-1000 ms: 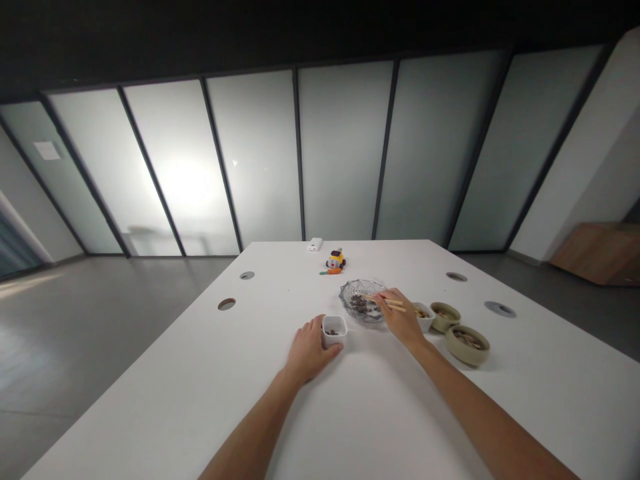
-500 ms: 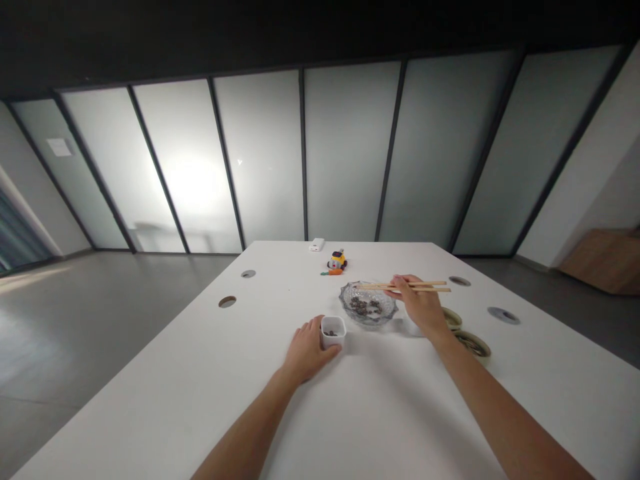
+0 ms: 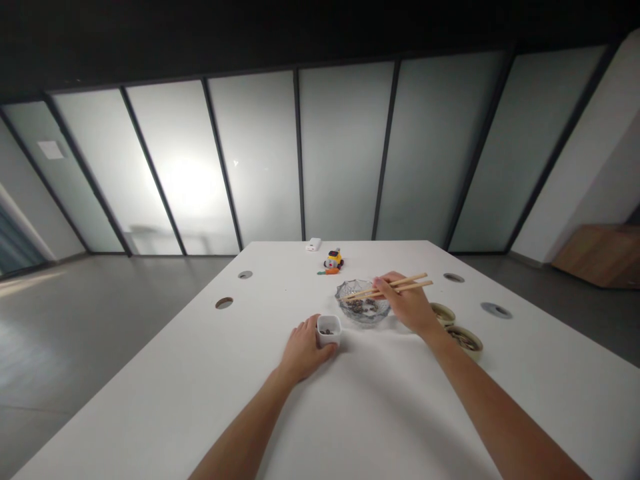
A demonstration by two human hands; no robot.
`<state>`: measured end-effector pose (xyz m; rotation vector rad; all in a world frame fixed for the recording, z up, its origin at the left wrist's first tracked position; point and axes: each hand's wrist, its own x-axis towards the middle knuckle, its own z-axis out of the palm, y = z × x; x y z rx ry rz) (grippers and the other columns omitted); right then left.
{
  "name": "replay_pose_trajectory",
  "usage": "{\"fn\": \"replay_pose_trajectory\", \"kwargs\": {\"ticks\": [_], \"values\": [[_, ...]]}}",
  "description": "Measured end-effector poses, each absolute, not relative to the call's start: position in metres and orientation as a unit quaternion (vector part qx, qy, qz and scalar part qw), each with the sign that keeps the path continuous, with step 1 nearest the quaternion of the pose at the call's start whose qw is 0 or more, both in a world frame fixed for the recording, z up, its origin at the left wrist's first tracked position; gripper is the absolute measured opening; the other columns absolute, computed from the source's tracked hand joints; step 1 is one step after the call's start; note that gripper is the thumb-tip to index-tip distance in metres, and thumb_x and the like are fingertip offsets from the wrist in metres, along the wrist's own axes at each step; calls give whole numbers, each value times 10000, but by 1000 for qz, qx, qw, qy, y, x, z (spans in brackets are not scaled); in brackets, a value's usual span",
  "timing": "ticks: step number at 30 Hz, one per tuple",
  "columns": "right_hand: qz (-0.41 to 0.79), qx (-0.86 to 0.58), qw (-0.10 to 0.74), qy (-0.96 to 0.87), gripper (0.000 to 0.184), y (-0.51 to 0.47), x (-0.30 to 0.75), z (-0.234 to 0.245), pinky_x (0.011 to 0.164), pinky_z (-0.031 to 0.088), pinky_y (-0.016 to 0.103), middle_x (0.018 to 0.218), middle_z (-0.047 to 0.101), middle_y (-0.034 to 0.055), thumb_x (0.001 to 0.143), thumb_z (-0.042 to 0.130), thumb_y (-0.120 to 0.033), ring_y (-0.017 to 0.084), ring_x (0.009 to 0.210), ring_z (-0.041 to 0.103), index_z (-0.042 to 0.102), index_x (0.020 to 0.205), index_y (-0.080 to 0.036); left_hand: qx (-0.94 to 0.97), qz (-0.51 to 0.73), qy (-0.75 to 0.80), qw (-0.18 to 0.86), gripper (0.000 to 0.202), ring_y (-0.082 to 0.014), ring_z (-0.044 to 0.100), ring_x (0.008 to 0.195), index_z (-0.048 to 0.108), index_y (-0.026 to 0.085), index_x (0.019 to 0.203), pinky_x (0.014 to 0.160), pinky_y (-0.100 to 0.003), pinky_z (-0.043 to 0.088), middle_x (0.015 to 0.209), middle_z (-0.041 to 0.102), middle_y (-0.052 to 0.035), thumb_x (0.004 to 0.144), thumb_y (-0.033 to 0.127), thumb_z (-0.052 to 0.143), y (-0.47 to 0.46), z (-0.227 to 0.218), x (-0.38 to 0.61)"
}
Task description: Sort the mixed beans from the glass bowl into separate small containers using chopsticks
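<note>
My left hand (image 3: 303,348) is wrapped round the left side of a small white square cup (image 3: 329,339), which stands on the white table. Some small dark bits lie in the bottom of the cup. In my right hand (image 3: 400,303) is a pair of wooden chopsticks (image 3: 395,285), their tips angled down to the left over a clear glass bowl (image 3: 371,319). Dark brown pieces (image 3: 361,306), too small to name, lie scattered in that bowl. Whether the tips grip a piece, I cannot tell.
Two round pale green containers (image 3: 473,345) stand right of my right wrist, partly behind the forearm. Farther back on the table (image 3: 280,400) are a yellow toy vehicle (image 3: 333,259), an orange carrot-shaped item (image 3: 331,271) and a white box-like object (image 3: 313,245). Round holes (image 3: 225,303) pierce the tabletop.
My right hand has tilted the chopsticks, so their tips have come down and left into the glass bowl's area. My left hand still holds the cup. The whole view has shifted slightly.
</note>
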<state>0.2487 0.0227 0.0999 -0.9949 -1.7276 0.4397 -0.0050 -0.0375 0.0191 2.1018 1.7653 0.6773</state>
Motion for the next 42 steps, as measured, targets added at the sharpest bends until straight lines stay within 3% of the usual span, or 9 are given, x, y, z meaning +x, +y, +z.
{"fn": "replay_pose_trajectory", "kwargs": {"ticks": [3,6,42], "values": [[27,-431,513,-742,541,37,261,79,710,540,365,736,697,63,983,444,-662,222,696,665,667,734,-237,734,237,617,157,544,-276,602,1227,515,258,1334,996,-341,430,1292,679,-66,849,445,673,-37,18,-5],[-8,-444,509,-737,584,48,269,56,698,519,359,759,702,71,995,394,-688,225,703,664,670,749,-236,733,234,619,156,599,-278,593,1244,487,244,1386,1013,-347,426,1323,668,-78,851,448,664,-36,16,-5],[41,-441,493,-749,548,56,276,22,752,529,374,833,689,66,987,434,-691,237,791,655,697,833,-236,740,239,612,146,640,-285,607,1208,472,222,1403,993,-350,427,1277,678,-88,850,475,670,-33,11,-7]]}}
